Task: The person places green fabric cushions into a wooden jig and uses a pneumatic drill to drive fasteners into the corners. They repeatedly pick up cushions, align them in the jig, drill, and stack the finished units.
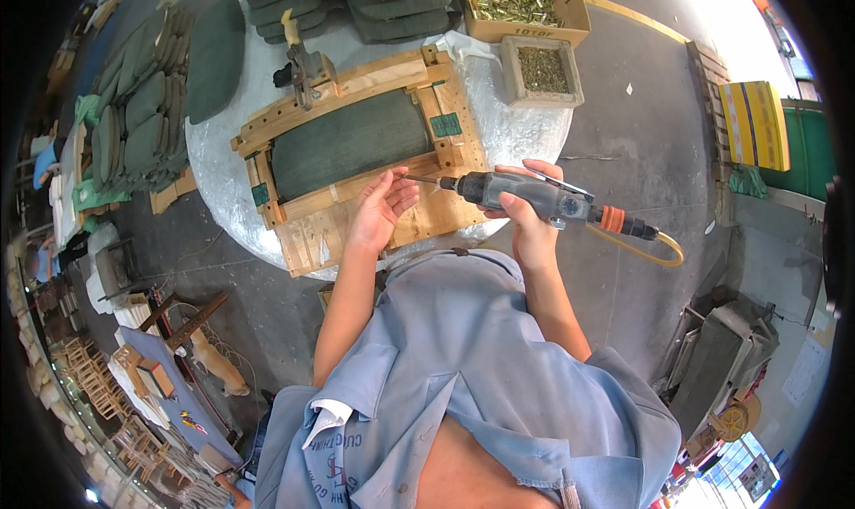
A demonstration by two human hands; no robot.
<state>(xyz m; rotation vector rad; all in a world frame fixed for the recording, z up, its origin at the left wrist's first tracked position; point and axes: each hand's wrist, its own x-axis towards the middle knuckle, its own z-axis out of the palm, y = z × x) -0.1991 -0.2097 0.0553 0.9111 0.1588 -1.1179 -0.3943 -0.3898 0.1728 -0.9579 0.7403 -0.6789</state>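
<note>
My right hand (533,235) is wrapped round a dark grey air screwdriver (521,194), held level with its long bit pointing left. At the bit's tip, the thumb and forefinger of my left hand (381,213) pinch together; whatever they hold is too small to make out. Just beyond both hands lies a wooden frame jig (356,83). Inside it sits a dark green padded panel (352,144), bordered by wooden bars. A metal toggle clamp (307,74) with a yellowish handle is mounted on the jig's far bar.
The round table (218,184) has a silvery wrapped top. Stacks of green panels (396,6) stand at its far side, more (147,99) on the left. A carton of brass-coloured fasteners (570,15) and a square tray of small hardware (541,71) sit far right. A yellow air hose (655,258) trails from the screwdriver.
</note>
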